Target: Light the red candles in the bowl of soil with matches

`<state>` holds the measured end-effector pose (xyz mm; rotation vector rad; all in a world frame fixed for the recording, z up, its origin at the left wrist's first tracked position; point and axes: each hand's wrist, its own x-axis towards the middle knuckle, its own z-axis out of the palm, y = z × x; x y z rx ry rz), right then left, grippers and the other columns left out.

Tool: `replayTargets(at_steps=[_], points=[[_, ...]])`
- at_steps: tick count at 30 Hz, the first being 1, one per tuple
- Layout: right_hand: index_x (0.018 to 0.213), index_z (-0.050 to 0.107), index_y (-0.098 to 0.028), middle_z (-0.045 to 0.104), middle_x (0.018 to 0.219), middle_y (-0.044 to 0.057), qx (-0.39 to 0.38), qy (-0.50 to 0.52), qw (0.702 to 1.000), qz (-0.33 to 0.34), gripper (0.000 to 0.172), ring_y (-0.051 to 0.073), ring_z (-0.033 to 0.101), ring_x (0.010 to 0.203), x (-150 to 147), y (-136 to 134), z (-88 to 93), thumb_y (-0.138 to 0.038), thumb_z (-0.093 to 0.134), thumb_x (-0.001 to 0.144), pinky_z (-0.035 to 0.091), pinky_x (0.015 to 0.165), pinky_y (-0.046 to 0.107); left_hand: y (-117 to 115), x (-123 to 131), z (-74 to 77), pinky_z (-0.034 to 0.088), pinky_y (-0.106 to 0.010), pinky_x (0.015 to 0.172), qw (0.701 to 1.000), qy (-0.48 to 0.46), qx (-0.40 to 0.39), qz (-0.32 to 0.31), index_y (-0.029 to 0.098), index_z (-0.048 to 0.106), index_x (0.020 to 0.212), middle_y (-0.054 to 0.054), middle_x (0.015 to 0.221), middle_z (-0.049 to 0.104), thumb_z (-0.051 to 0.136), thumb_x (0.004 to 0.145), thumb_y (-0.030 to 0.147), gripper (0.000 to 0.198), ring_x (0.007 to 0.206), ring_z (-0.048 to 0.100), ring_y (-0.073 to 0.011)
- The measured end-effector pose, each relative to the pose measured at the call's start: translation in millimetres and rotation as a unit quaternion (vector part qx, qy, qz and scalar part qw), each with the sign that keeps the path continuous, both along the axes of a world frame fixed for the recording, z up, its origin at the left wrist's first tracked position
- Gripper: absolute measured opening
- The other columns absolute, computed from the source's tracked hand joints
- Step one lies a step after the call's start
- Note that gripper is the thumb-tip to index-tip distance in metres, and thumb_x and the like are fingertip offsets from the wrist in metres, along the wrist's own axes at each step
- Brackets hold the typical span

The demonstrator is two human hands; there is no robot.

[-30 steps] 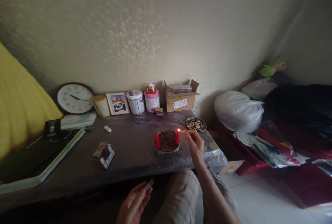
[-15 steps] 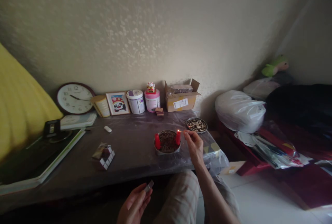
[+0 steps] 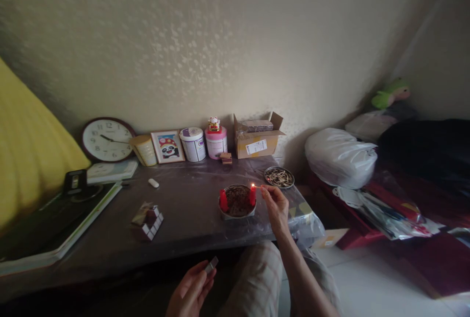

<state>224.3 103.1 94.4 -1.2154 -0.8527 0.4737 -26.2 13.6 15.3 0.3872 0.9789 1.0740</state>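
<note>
Between the thumb and fingers of my right hand [image 3: 276, 208] is a thin match [image 3: 257, 187], its tip at the top of the right red candle [image 3: 252, 196]. A small flame glows there; whether the wick itself burns I cannot tell. A second red candle [image 3: 223, 201] stands upright on the left side of the round bowl [image 3: 238, 217], which is filled with dark, soil-like grains. My left hand [image 3: 191, 286], low in front of the table edge, is closed around a small matchbox [image 3: 211, 264].
A round dish of matchsticks [image 3: 279, 177] lies right of the bowl. Several stacked matchboxes [image 3: 147, 226] sit at left, near a white oval object [image 3: 153, 183]. Along the wall stand a clock [image 3: 107, 140], a framed picture [image 3: 168, 148], canisters [image 3: 193, 145] and an open carton [image 3: 258, 145].
Almost nothing differs. The flame at the candle top looks slightly brighter, and the whole view has shifted a little; both hands keep their places.
</note>
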Motion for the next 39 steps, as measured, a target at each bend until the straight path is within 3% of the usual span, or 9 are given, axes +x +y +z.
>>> replayTargets(at_steps=[23,31,39], points=[[0.073,0.067,-0.017,0.064,0.063,0.000,-0.002,0.020,1.000,0.019,0.027,0.014,0.054,0.059,-0.8,-0.5,2.1,-0.043,0.071,0.070,0.043,0.054,0.024,0.5,0.2,-2.1,0.056,-0.024,0.078,1.000,-0.022,-0.005,-0.010,0.018,0.078,0.081,-0.008,0.087,0.081,0.088,0.053,0.034,0.034,0.085,0.073,-0.0191],[0.074,0.068,-0.016,0.062,0.064,-0.002,0.007,0.031,0.999,0.019,0.028,0.013,0.052,0.061,3.9,-1.1,1.5,-0.044,0.072,0.070,0.042,0.060,0.025,-1.5,0.1,-3.6,0.056,-0.023,0.077,1.000,-0.023,-0.009,-0.007,0.017,0.078,0.082,-0.008,0.087,0.081,0.089,0.053,0.034,0.035,0.085,0.073,-0.0187],[0.068,0.067,-0.018,0.058,0.060,-0.004,0.033,0.088,0.995,0.038,0.027,0.011,0.050,0.058,14.8,-2.7,6.6,-0.043,0.077,0.068,0.042,0.058,0.024,1.5,0.2,-5.7,0.056,-0.024,0.078,0.999,-0.024,-0.011,-0.019,0.018,0.078,0.082,-0.008,0.088,0.080,0.089,0.052,0.033,0.036,0.086,0.073,-0.0186]])
